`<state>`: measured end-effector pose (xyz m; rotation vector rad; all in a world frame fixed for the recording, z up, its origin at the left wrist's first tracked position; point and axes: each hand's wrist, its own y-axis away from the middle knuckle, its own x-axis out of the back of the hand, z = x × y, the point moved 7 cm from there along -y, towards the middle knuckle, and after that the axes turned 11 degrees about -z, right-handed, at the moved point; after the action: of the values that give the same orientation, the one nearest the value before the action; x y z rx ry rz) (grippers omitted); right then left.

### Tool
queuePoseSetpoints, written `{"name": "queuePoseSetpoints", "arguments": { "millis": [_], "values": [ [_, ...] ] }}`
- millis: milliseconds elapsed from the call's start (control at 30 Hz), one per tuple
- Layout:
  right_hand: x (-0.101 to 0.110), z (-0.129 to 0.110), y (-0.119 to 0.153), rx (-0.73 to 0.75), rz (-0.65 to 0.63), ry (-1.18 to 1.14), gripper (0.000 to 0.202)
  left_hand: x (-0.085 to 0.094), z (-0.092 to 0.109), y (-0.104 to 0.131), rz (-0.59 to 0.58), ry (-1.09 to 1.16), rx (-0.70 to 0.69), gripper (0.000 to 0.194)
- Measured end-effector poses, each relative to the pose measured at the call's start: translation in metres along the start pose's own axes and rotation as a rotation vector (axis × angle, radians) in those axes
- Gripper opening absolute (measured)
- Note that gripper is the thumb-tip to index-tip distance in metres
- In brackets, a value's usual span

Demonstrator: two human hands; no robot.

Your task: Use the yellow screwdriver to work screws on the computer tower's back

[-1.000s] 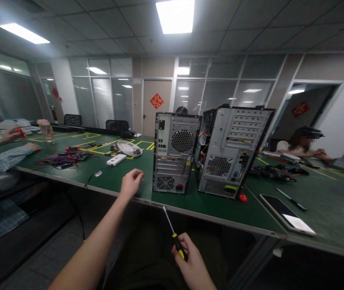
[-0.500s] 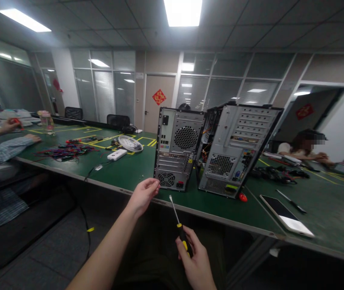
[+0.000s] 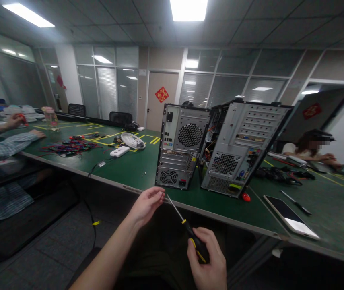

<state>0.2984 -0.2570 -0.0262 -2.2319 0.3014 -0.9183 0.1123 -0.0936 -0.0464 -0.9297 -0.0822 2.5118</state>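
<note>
Table (image 3: pixel 138 165): wires (image 3: pixel 69 148) left | basket (image 3: pixel 132 141) right of wires | left PC (image 3: pixel 176 151) beside right PC (image 3: pixel 235 149) | phone (image 3: pixel 291 217) right | cables (image 3: pixel 282 176) behind phone

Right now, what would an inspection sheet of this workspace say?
Surface: green table, yellow-lined.
Things: screwdriver in right hand; left tower and right tower upright, ports facing the camera.
Clutter: wire pile, phone, white fan-like cover.
Hands: right grips the handle; left hand pinched near the table edge, contents unclear.
Cables: black cable over the edge; dark tangle at right.
Surroundings: person at left, another at right.
</note>
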Motion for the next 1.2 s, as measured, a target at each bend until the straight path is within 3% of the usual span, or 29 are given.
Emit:
{"name": "queuePoseSetpoints", "arguments": {
  "millis": [133, 967, 1200],
  "values": [
    [0.004, -0.008, 0.001, 0.094, 0.045, 0.027, 0.032, -0.005, 0.0, 0.0, -0.022, 0.023, 0.001, 0.03],
    [0.008, -0.017, -0.002, 0.047, 0.074, 0.033, 0.025, -0.003, 0.007, 0.001, -0.106, -0.208, -0.029, 0.024],
    [0.001, -0.031, -0.012, 0.114, 0.015, 0.029, 0.025, -0.01, 0.008, -0.004, -0.045, -0.033, -0.017, 0.03]
  ]
}}
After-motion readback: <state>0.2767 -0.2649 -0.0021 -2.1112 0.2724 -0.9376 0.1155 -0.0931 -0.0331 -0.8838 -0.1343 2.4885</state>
